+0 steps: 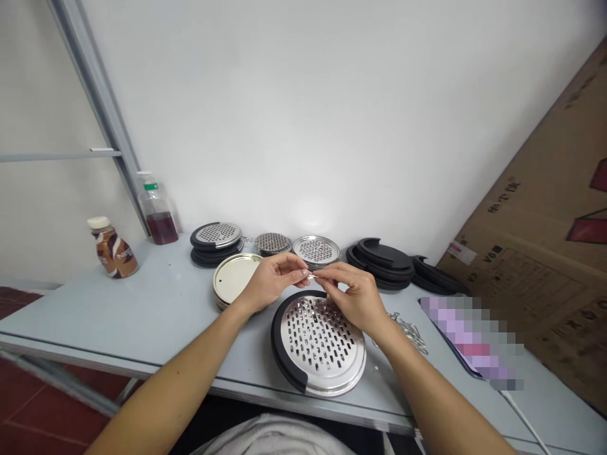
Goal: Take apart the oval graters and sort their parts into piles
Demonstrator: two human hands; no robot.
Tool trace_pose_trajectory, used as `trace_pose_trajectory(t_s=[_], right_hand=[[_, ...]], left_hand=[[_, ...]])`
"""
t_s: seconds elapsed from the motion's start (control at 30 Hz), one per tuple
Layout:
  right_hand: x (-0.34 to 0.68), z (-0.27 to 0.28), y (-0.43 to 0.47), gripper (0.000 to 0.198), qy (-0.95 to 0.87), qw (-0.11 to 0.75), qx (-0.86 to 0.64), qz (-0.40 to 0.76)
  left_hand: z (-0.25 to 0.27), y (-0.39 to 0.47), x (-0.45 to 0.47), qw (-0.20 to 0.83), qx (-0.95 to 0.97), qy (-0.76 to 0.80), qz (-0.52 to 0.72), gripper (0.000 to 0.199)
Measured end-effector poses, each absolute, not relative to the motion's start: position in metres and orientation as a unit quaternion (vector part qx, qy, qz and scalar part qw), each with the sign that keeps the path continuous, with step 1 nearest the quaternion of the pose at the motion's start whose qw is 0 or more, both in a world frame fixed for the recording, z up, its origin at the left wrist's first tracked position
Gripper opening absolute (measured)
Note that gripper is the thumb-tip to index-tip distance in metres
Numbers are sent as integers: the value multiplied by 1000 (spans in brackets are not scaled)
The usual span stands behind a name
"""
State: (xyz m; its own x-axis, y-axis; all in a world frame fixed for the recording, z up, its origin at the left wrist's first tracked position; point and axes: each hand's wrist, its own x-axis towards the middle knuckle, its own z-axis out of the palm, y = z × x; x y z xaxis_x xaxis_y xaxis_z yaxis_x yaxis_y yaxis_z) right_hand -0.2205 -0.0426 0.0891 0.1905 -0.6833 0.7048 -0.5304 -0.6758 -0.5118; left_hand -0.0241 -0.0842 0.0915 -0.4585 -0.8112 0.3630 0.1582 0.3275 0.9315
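My left hand (270, 280) and my right hand (355, 296) meet above the near part of the table, fingertips pinched. Between them is a small shiny metal piece (311, 275), mostly covered by the fingers, its kind unclear. Just below lies a round perforated metal disc (322, 338) with raised holes like a grater, partly edged by a black rim (279, 344). A stack of pale gold round plates (233, 278) sits behind my left wrist. Partly hidden by my right forearm is a loose pile of small metal links (410, 332).
Along the wall stand black-rimmed discs (215, 243), perforated metal discs (315, 251) and stacked black round parts (386, 268). Two bottles, one brown (116, 253) and one with dark liquid (162, 227), are at left. A blurred-out phone-like device (467, 344) with a cable lies right, beside cardboard (531, 272).
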Motion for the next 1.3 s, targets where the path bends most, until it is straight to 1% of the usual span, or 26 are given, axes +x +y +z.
trace_pose_trajectory(t_s=[0.13,0.33,0.43,0.53,0.63,0.73,0.83,0.9,0.97,1.07,1.2,1.3], right_hand=[[-224,92,-42,16,386,84,-748,-533],[-224,101,-38,10,395,213,-706,-547],[-223,103,-37,9,398,239,-695,-549],[-221,102,-36,9,398,244,-700,-540],[-220,100,-36,9,393,206,-715,-540],[-219,99,-35,14,377,121,-733,-553],[-218,96,-34,23,346,51,-761,-547],[-217,94,-35,24,339,40,-771,-538],[-217,92,-36,23,352,59,-763,-539],[-216,94,-37,23,382,115,-732,-553],[-219,101,-35,29,398,202,-729,-519],[-221,104,-33,24,394,219,-744,-493]], left_hand=[[97,-80,-23,428,243,-701,-516,19],[97,-81,-21,409,246,-676,-562,20],[94,-83,-22,432,262,-662,-554,18],[93,-83,-24,466,275,-648,-535,21],[95,-81,-24,455,292,-664,-517,28],[96,-79,-25,439,297,-693,-488,20],[96,-78,-27,444,269,-678,-521,18],[95,-77,-28,454,254,-662,-539,19],[94,-75,-28,476,253,-658,-526,19],[95,-72,-29,506,250,-660,-497,18],[97,-70,-29,506,240,-667,-491,14],[97,-71,-28,507,240,-672,-484,14]])
